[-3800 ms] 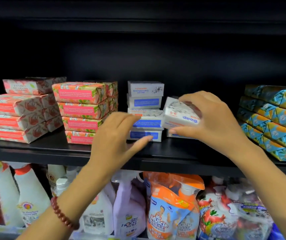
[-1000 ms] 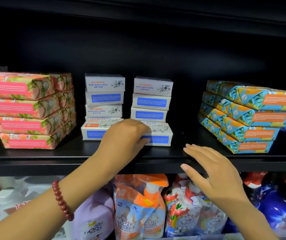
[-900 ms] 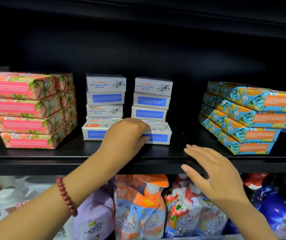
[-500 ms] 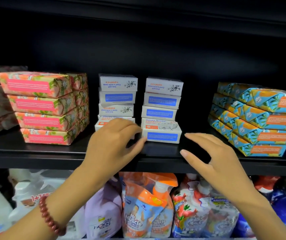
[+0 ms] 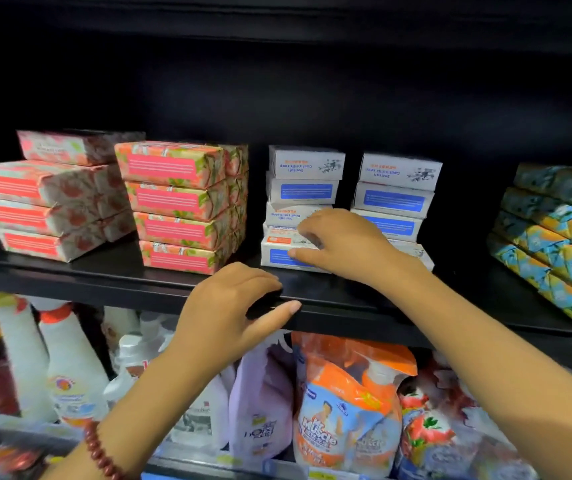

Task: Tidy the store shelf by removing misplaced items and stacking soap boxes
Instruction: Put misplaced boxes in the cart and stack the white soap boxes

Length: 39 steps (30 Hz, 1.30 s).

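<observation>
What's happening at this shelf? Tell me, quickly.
A person is tidying soap boxes on the black shelf. The right hand reaches across to the left white-and-blue stack and pinches its bottom box, thumb on the blue front, fingers over the top. The left hand sits at the shelf's front edge, holding no box. A second white stack stands just to the right. Pink packs and blue-orange packs are piled on either side.

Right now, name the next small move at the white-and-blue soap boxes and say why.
Probably nudge the bottom white-and-blue cardboard soap box back with the right hand, whose fingers and thumb grip it: it juts forward of the boxes above. The left hand hovers by the black shelf edge.
</observation>
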### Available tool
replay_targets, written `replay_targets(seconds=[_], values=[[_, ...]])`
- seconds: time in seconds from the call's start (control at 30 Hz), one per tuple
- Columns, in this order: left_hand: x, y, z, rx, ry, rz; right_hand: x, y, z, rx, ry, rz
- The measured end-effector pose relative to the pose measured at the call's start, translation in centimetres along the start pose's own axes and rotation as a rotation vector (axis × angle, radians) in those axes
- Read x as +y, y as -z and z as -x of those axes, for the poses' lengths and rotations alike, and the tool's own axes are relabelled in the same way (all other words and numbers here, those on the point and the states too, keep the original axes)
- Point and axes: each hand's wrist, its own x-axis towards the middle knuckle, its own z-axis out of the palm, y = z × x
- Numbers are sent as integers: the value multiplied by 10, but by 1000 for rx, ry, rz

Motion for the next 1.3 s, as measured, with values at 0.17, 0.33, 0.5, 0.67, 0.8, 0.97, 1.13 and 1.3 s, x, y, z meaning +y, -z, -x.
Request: replay_targets(seconds=[0.17, 0.33, 0.5, 0.67, 0.8, 0.97, 1.13, 1.3], values=[[1, -2, 1, 41, 1, 1, 1, -1, 1, 4, 11, -18], [1, -5, 1, 73, 0, 13, -2, -6, 2, -47, -21, -54], [-1, -6, 1, 68, 2, 6, -5, -13, 0, -4, -35, -89], [1, 1, -1, -25, 6, -3, 5, 5, 21, 197, -8, -175], [4, 10, -18, -31, -6, 24, 29, 25, 49, 301, -54, -234], [12, 12, -77, 131, -133, -67, 60, 22, 79, 347, -134, -228], [14, 8, -142, -1, -17, -232, 76, 13, 100, 373, -185, -222], [-1, -8, -170, -187, 57, -426, 82, 10, 109, 400, -198, -222]])
